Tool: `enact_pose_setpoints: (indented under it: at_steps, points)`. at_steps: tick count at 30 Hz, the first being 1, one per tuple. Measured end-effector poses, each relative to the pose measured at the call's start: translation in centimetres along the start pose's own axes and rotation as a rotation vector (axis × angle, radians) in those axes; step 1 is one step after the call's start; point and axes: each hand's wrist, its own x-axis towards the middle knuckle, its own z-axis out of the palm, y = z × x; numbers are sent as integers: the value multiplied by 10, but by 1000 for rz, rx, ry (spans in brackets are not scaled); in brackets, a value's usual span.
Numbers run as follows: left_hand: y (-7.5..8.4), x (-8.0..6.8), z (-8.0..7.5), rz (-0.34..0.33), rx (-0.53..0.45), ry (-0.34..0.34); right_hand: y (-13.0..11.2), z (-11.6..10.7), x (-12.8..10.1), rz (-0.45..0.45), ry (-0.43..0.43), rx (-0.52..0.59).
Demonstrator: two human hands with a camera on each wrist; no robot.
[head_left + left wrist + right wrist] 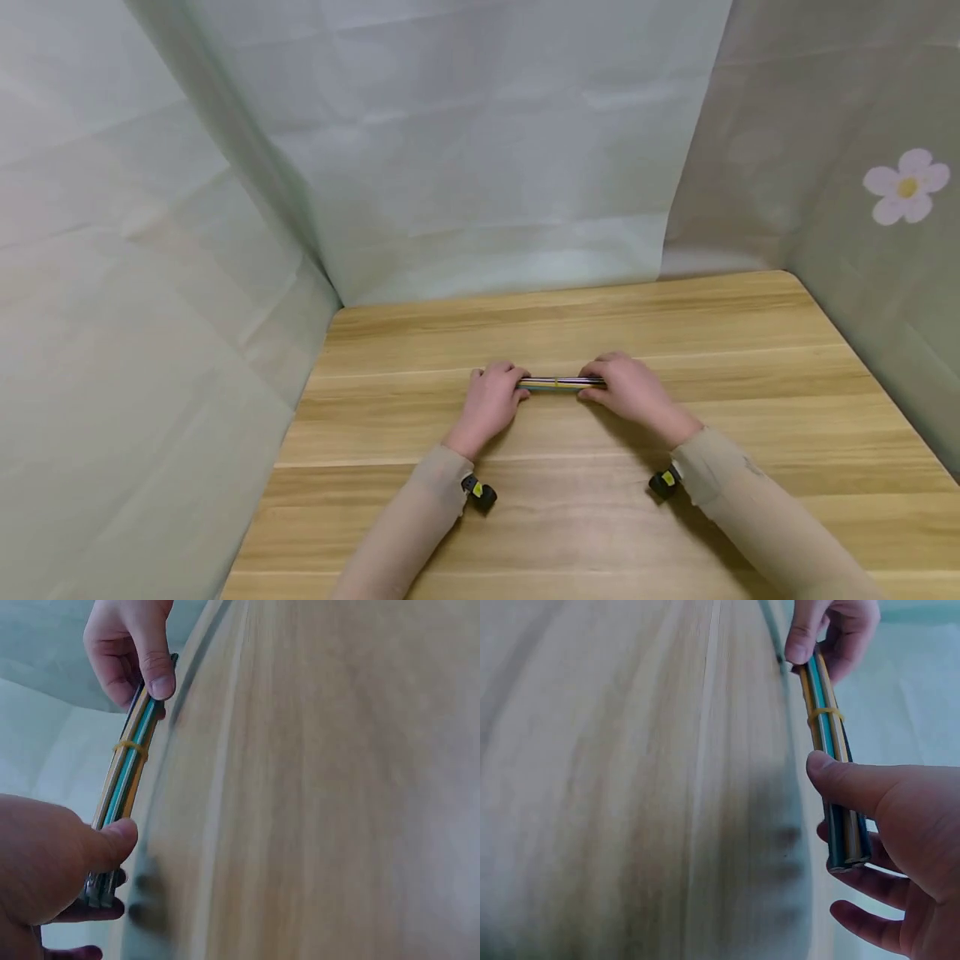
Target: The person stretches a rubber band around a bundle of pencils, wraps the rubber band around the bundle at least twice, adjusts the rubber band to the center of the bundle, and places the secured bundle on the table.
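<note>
A bundle of coloured pencils (561,383), bound by a yellow rubber band (130,747), is held level just above the wooden table (585,517). My left hand (495,393) grips its left end between thumb and fingers. My right hand (628,387) grips the right end the same way. In the left wrist view the bundle (124,787) runs from my left thumb (105,844) up to the right hand (131,645). In the right wrist view the bundle (829,757) passes under my right thumb (847,784), with the band (823,714) near its middle.
Pale green cloth walls (480,150) close in the table at the back and left. A cloth with a flower print (906,185) hangs on the right. Small black wrist cameras (480,493) sit on both sleeves.
</note>
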Motion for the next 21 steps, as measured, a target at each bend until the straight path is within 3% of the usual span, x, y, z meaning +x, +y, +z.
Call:
enact_pose_setpoints:
  at_steps: [6, 12, 21]
  points:
    - [-1, 0, 5, -54, -6, 8, 2, 5, 4, 31, -33, -2]
    - [-4, -5, 4, -45, -55, 16, 3, 4, 3, 16, -25, 11]
    - [-17, -13, -5, -18, -157, -33, 11, -1, -4, -23, -33, 63]
